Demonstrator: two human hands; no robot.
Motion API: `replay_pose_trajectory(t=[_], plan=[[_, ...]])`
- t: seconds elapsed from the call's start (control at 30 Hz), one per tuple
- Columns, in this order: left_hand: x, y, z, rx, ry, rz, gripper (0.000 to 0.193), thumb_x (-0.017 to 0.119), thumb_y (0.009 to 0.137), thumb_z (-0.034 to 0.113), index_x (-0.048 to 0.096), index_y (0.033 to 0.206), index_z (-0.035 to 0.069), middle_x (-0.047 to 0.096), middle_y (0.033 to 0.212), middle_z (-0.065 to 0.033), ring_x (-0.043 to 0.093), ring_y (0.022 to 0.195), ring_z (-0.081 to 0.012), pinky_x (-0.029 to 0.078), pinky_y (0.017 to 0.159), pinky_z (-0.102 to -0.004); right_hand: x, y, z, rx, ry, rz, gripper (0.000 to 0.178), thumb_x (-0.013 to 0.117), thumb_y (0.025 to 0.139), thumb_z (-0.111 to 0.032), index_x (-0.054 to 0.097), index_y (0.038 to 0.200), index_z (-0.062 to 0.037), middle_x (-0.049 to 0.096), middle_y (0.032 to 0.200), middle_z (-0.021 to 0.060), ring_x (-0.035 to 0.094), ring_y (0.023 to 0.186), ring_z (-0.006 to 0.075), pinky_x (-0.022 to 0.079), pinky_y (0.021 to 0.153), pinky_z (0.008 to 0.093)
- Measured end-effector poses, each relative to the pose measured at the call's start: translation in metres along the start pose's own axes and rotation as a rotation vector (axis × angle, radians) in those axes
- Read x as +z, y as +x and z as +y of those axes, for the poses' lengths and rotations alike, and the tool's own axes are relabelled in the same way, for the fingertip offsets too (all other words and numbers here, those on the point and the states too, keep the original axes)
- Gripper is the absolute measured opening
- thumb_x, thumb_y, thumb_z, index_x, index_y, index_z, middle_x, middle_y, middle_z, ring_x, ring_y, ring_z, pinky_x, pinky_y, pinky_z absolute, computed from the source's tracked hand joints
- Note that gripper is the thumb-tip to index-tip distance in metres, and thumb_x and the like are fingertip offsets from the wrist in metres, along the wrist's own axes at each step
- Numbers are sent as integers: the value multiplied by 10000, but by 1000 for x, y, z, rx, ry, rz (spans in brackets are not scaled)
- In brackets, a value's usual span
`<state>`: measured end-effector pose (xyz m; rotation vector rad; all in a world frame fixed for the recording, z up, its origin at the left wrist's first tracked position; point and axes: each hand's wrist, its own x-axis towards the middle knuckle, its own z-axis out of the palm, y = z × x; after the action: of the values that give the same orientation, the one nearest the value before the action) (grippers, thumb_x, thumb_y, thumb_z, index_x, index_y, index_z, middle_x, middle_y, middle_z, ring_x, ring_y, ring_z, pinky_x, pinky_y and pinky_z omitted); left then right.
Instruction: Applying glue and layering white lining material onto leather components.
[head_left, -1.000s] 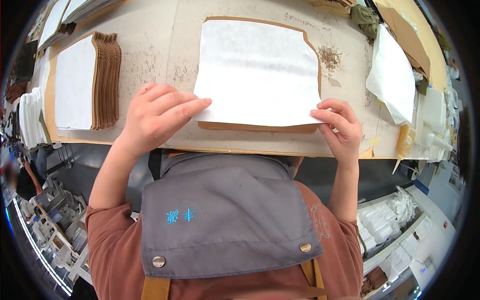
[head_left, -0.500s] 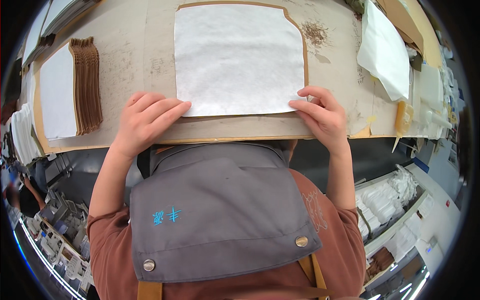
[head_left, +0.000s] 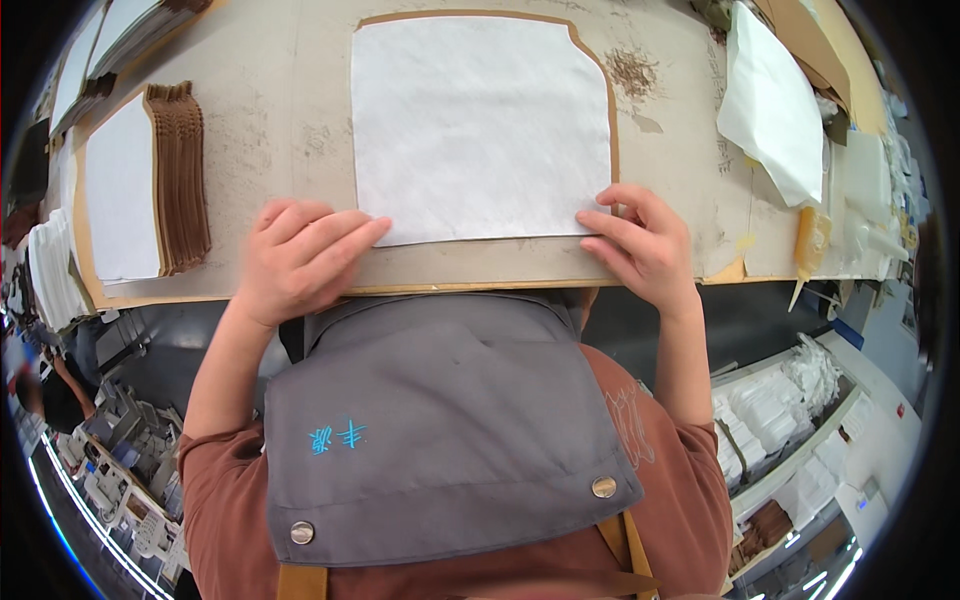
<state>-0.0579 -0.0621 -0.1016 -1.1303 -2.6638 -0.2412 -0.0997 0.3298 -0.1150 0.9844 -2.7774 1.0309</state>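
Observation:
A white sheet (head_left: 480,130) lies flat on the worktable in front of me, over a brown piece (head_left: 614,150) whose edge shows along the top and right side. My left hand (head_left: 305,255) rests at the sheet's near left corner, fingers stretched out and a fingertip touching it; its thumb is partly hidden. At the near right corner, my right hand (head_left: 645,245) has its fingers apart, with fingertips on the sheet's edge and the thumb below it. Neither hand visibly grips anything.
A stack of white-faced brown pieces (head_left: 180,180) stands to the left. Rightward lie a loose white sheet (head_left: 770,110) and a yellowish nozzle bottle (head_left: 812,240). The table's near edge (head_left: 480,288) runs just before my apron. Behind on the right is a shelf of white bundles (head_left: 770,410).
My fingers have loosened at the sheet's near corners, the right thumb moving down off it. The brown strip along the near edge no longer shows. The whole view has shifted slightly.

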Motion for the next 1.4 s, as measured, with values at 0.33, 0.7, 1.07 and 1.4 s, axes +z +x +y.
replay_pose_trajectory(t=[0.33,0.7,1.07,1.4], plan=[[44,97,24,-186,-244,-273,769,573,923,535,335,1580,213,296,1648,-52,263,1523,-246,190,1245,-468,0,-4,-1,-74,-134,30,239,815,741,-183,776,973,-140,649,1002,-10,531,671,170,462,602,314],[49,90,-36,-569,-21,-210,770,557,970,422,249,1605,114,225,1671,-109,184,1548,-298,129,1248,-486,-11,-4,4,-35,-61,-9,307,830,745,-225,762,1031,-139,633,1020,14,553,710,170,463,626,307],[53,98,-27,-556,-96,-239,818,589,956,389,227,1594,30,207,1667,-170,194,1541,-344,155,1227,-525,11,104,0,2,-253,-105,858,679,884,-526,369,1521,-42,338,1601,151,338,1463,316,301,1171,470],[54,99,-28,-537,-47,-237,808,521,974,493,265,1585,30,246,1659,-154,233,1531,-333,148,1219,-541,57,138,10,-30,-298,-247,957,531,908,-679,247,1590,-71,238,1663,115,218,1540,244,168,1234,502]])
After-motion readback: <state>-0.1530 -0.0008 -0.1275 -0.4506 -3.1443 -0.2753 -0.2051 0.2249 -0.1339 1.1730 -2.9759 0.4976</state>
